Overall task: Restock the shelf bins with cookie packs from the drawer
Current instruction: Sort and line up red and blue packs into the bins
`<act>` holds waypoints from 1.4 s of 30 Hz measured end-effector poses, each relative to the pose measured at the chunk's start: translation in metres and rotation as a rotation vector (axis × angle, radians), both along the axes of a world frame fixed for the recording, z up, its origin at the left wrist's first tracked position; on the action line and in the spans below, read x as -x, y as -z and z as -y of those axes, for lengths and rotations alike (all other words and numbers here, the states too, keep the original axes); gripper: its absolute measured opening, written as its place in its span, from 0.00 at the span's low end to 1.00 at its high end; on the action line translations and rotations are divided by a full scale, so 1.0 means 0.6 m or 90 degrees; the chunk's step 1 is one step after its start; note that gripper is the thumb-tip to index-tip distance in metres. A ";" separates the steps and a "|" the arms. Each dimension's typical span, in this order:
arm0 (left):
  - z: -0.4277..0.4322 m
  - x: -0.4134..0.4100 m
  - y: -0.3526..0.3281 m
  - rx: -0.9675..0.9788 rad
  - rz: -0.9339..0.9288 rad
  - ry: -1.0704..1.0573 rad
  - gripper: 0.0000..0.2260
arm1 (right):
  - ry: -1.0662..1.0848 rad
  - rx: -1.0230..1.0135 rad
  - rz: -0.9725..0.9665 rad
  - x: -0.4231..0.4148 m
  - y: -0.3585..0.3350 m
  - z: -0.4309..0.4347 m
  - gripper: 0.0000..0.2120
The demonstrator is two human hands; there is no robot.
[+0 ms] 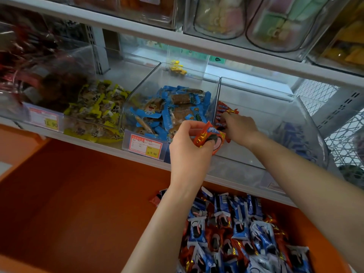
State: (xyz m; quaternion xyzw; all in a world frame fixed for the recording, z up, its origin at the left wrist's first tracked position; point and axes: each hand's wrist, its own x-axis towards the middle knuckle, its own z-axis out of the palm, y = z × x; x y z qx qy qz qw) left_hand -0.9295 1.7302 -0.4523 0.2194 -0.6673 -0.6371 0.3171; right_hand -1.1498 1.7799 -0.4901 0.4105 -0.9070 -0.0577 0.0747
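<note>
Head view: left hand (189,148) clamped round a red pack (209,135), held at the front lip of the right bin (275,95); right hand (240,126) inside that bin, knuckles up, on a row (223,110) of red packs against its left wall; fingertips hidden, so I cannot tell whether they pinch or only press. My judgement: steady the row with the right hand, slide the new pack in beside it the same way up, then release. Right bin otherwise mostly bare. Middle bin (167,75): blue packs; left bin (126,75): yellow packs. Drawer (88,194) below the shelf: heap (236,233) of blue and red cookie packs at its right.
</note>
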 end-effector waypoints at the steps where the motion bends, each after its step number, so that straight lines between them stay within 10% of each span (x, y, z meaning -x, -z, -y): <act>1: -0.001 0.000 0.000 0.004 0.001 0.001 0.15 | 0.012 0.010 0.017 -0.001 -0.001 -0.001 0.18; 11: -0.004 -0.009 -0.005 0.024 0.015 0.020 0.15 | -0.060 0.398 0.115 -0.119 -0.051 -0.090 0.14; 20: -0.018 -0.014 -0.018 -0.164 -0.012 0.111 0.13 | -0.071 0.599 0.575 -0.229 -0.107 -0.147 0.12; 37: -0.037 -0.010 -0.021 -0.374 -0.083 0.152 0.08 | -0.019 0.639 0.626 -0.202 -0.121 -0.190 0.12; 42: -0.039 -0.009 -0.019 -0.252 -0.021 0.092 0.07 | -0.024 0.583 0.635 -0.205 -0.111 -0.187 0.18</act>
